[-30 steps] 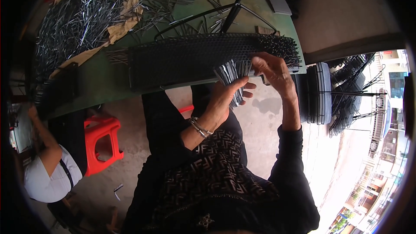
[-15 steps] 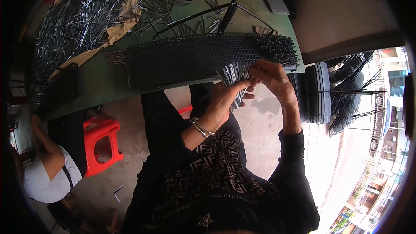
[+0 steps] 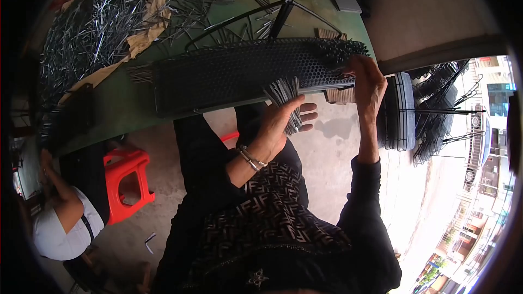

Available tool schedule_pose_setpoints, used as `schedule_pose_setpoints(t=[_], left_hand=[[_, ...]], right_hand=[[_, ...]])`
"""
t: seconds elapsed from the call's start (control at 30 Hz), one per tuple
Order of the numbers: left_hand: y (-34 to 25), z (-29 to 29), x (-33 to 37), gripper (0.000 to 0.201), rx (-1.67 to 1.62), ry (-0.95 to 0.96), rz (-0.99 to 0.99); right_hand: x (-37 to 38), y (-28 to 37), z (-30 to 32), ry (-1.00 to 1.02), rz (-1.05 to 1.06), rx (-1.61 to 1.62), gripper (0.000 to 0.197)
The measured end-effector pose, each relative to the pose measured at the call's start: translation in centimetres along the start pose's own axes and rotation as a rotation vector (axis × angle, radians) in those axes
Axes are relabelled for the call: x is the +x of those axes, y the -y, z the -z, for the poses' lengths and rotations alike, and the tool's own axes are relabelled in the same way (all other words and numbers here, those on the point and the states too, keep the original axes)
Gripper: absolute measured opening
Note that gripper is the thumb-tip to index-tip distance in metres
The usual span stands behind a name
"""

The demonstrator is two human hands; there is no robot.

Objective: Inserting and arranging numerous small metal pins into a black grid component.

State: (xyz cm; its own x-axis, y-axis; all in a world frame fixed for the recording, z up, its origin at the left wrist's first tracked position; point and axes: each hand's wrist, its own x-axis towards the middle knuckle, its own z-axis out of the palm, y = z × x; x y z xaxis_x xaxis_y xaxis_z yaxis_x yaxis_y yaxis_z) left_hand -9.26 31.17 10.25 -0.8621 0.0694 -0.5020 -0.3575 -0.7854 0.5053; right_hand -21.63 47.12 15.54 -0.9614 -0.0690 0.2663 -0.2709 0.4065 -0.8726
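One strip bundle (image 3: pixel 283 91), your left hand (image 3: pixel 275 124) gripping
Long axis is pointing toward panel (image 3: pixel 229 71); your right hand (image 3: pixel 370 84), grip unclear.

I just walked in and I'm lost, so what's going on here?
A person's left grip holds a bundle of thin grey strips near the edge of a green table. The right grip is at the right end of a black perforated panel, by a dense cluster of thin dark pieces; whether it pinches one is unclear. To the left, a large heap of loose strips lies on brown paper.
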Motion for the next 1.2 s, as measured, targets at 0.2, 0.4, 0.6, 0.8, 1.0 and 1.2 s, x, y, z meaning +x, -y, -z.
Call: schedule_pose_setpoints(t=[0.2,0.4,0.6,0.8,1.0,1.2], left_hand=[[0.9,0.0,0.4,0.023,-0.076,0.019,0.055],[1.4,0.3,0.7,0.021,-0.137,0.007,0.071],[1.3,0.1,0.3,0.022,-0.139,0.034,0.072],[0.7,-0.2,-0.3,0.024,-0.073,0.026,0.091],[0.8,-0.2,-0.3,0.025,-0.052,0.042,0.066],[1.1,0.1,-0.1,0.026,-0.058,0.051,0.057]], right_hand=[[1.3,-3.1,-1.3,-0.112,0.088,-0.137,0.014],[1.4,-3.7,-1.9,-0.162,0.176,-0.190,0.015],[1.0,-3.9,-1.8,-0.161,0.170,-0.272,0.015],[0.9,-3.2,-1.5,-0.102,0.190,-0.272,0.017],[1.3,-2.1,-1.5,-0.040,0.098,-0.211,0.019],[1.7,-2.1,-1.7,0.005,0.026,-0.313,0.020]])
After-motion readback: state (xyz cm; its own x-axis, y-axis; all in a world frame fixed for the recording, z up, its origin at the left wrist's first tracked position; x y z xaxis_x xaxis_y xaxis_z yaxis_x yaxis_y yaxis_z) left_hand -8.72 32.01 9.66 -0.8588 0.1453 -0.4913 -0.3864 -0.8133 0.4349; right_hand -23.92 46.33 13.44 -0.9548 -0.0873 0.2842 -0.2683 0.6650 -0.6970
